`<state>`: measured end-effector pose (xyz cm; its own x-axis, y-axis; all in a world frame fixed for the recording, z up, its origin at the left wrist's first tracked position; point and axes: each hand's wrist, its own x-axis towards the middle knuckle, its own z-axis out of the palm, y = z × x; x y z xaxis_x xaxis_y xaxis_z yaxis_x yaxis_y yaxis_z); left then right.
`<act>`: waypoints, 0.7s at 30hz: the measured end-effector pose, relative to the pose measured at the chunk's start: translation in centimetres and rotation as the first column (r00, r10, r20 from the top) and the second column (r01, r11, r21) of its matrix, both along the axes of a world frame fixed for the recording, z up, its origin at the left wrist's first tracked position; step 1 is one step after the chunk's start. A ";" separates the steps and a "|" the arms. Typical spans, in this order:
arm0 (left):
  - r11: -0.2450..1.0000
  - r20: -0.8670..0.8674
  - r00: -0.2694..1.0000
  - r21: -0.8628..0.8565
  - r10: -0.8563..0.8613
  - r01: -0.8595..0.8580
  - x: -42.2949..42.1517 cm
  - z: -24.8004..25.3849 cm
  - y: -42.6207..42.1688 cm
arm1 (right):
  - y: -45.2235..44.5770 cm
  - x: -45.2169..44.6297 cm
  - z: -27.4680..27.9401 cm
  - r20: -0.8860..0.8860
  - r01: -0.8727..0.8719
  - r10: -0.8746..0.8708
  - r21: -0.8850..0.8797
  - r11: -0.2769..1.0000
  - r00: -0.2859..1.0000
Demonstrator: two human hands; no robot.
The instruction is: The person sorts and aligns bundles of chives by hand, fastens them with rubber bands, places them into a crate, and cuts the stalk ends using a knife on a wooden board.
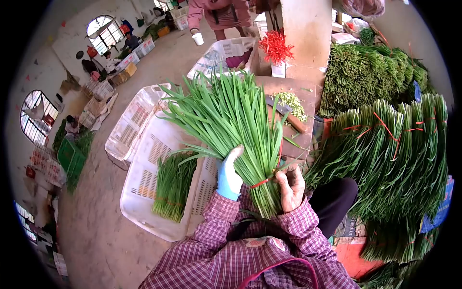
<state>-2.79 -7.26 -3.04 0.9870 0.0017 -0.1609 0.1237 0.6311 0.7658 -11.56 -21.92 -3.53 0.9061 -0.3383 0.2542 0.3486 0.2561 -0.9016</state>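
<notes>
A large bunch of long green leafy stalks (236,120) is held over my lap, its leaf tips pointing up and away. My left hand (230,171), in a blue and white glove, is wrapped round the bunch from the left. My bare right hand (290,187) pinches at a red tie (260,183) that goes round the lower stalks. Beyond the bunch, a knife (295,122) with a wooden handle lies on a board (308,98) beside chopped stalk pieces (291,103).
At the left, a white crate (132,209) holds another bunch (174,185). Tied bunches (385,154) are piled at the right. Red ties (275,46) hang on a pillar (306,38). A person (219,14) holding a white cup (198,39) stands beyond another crate (231,47).
</notes>
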 end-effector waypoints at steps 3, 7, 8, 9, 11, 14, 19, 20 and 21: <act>0.997 -0.009 0.999 -0.064 -0.043 0.042 0.8 -1.4 0.4 | -0.1 0.1 0.4 -0.008 -0.022 0.023 0.083 0.996 1.000; 0.990 -0.059 0.991 -0.084 -0.117 0.111 0.3 -1.2 0.0 | -0.5 -0.3 2.3 -0.004 0.077 -0.086 -0.410 0.909 0.996; 0.991 -0.078 0.990 -0.075 -0.114 0.108 0.0 -1.4 -0.1 | -0.5 -0.4 2.9 0.026 0.097 -0.096 -0.480 0.872 0.995; 0.993 -0.063 0.992 -0.051 -0.107 0.104 -0.2 -1.2 -0.2 | -0.6 -0.4 3.1 0.032 0.098 -0.094 -0.481 0.871 0.995; 0.991 -0.067 0.991 -0.072 -0.116 0.111 0.1 -1.9 -0.2 | -0.7 -0.6 3.3 0.109 0.142 -0.095 -0.610 0.780 0.990; 0.983 -0.089 0.986 -0.124 -0.144 0.132 0.5 -2.8 0.0 | -0.6 -0.5 3.4 0.257 0.261 -0.111 -0.679 0.686 0.960; 0.969 -0.127 0.974 -0.190 -0.186 0.160 1.6 -4.9 1.1 | -0.9 -1.2 2.2 0.067 0.145 -0.129 -0.528 0.837 0.989; 0.965 -0.110 0.975 -0.198 -0.195 0.171 1.5 -4.8 1.1 | -0.9 -1.5 2.1 0.068 0.146 -0.131 -0.529 0.836 0.989; 0.967 -0.116 0.974 -0.187 -0.194 0.171 1.7 -5.1 1.2 | -0.8 -1.7 2.2 0.064 0.137 -0.121 -0.529 0.837 0.991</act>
<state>-1.04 -6.05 -8.15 0.9378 -0.2163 -0.2717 0.3420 0.7105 0.6150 -13.27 -22.67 -1.31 0.8538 -0.2575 0.4524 0.3712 -0.3082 -0.8759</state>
